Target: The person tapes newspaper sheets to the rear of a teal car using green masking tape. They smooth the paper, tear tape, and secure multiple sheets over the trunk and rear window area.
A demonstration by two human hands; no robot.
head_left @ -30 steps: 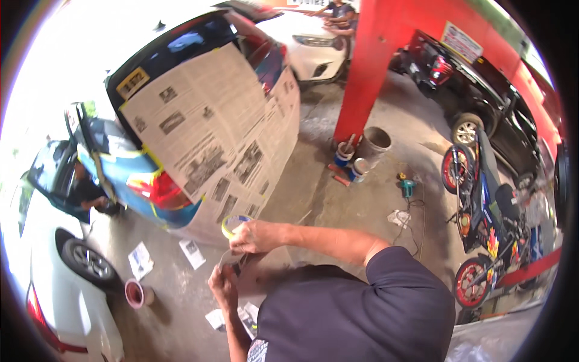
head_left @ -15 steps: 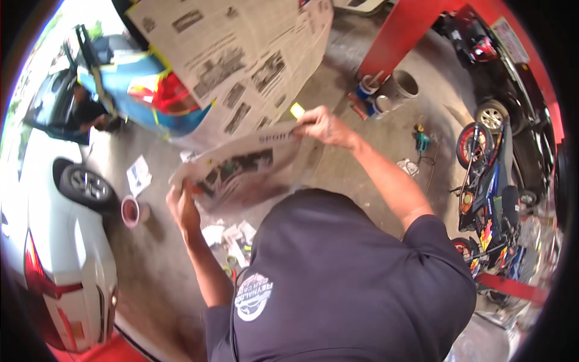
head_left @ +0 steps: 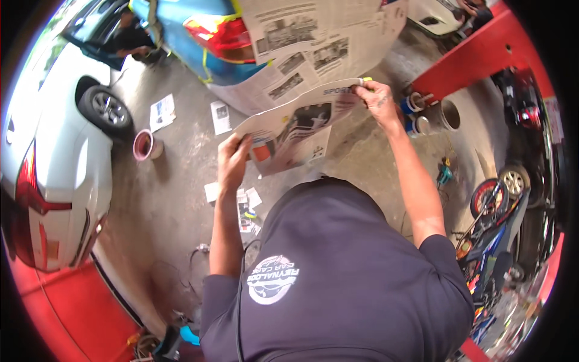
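A sheet of newspaper [head_left: 301,130] is stretched between my two hands, its upper edge roughly level and its lower part hanging. My left hand [head_left: 232,160] pinches its left edge. At the upper right corner, my right hand [head_left: 377,102] grips the sheet, and a bit of yellow tape [head_left: 367,79] shows by the fingertips. Just beyond stands a blue car [head_left: 175,36] with a red tail light [head_left: 220,36] edged in yellow tape. More newspaper [head_left: 289,60] covers the car's rear, its lower edge partly hidden behind the sheet I hold.
A white car [head_left: 66,157] stands at left beside a pinkish bucket [head_left: 149,146]. Loose papers [head_left: 161,113] lie on the concrete floor. At right are a red post [head_left: 464,63], a grey bucket [head_left: 445,114], a teal power tool [head_left: 444,174] and a motorcycle [head_left: 491,241]. Another person [head_left: 132,39] crouches at far left.
My view has shifted, so the cars and floor things sit elsewhere in the picture. The held newspaper has moved nearer the covered car rear, still in both hands.
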